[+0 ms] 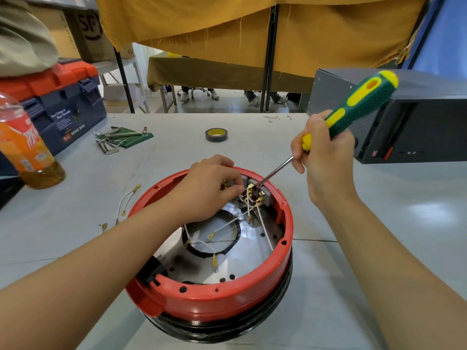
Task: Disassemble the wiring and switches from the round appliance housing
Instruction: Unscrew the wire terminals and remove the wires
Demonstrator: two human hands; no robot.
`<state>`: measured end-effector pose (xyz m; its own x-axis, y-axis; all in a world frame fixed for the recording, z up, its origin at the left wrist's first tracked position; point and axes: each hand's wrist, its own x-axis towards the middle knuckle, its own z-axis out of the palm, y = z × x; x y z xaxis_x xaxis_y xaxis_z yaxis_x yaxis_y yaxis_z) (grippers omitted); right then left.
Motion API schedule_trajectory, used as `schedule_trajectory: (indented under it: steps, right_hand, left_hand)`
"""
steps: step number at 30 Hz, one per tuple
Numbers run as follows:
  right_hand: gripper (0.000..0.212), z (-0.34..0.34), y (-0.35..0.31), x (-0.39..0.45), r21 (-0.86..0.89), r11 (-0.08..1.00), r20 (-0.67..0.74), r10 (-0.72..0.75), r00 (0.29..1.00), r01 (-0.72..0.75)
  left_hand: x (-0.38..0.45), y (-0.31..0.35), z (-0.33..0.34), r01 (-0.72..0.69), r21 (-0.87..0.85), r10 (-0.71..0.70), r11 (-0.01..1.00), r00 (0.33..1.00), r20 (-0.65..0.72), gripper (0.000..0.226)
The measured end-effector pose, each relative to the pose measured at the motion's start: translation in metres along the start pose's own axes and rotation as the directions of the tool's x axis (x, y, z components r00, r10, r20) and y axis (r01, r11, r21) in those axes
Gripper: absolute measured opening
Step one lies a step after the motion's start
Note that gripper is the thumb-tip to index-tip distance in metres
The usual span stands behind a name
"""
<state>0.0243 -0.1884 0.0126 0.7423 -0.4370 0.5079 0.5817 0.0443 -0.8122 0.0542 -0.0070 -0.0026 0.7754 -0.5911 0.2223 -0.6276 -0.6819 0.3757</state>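
The round red appliance housing [222, 296] lies open side up on the grey table, its metal floor showing. A grey switch block [260, 195] with brass terminals sits against the far inner wall. White wires [265, 231] with ring lugs run from it across the floor. My left hand [209, 190] reaches inside and pinches a small part right beside the switch block. My right hand [326, 157] grips a green and yellow screwdriver [364, 102] low on its handle; the blade tip rests on the top of the switch block.
A loose white wire [126, 200] with lugs lies left of the housing. An orange drink bottle [27, 145], a blue and orange toolbox [63, 102] and hex keys [113, 140] are at the left. Black tape roll [216, 134] at the middle back, dark metal case [409, 127] at the right.
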Motion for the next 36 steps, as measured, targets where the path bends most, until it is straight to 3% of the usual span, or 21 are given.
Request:
schedule_trajectory:
  steps: [8,24,36]
  right_hand:
    - [0.025,-0.003,-0.004,0.000,0.010,0.998,-0.005,-0.054,0.999,0.054]
    - [0.028,0.018,-0.015,-0.012,-0.132,0.965,0.228,-0.193,0.954,0.227]
    - [0.026,0.009,0.000,0.010,0.005,0.998,-0.037,0.063,0.997,-0.063]
  left_hand:
    - [0.000,0.000,0.000,-0.007,-0.004,0.007,1.000,1.000,-0.003,0.012]
    - [0.001,0.000,0.001,-0.021,0.004,0.021,1.000,1.000,-0.006,0.012]
    - [0.000,0.000,0.001,-0.023,0.003,0.023,1.000,1.000,-0.007,0.010]
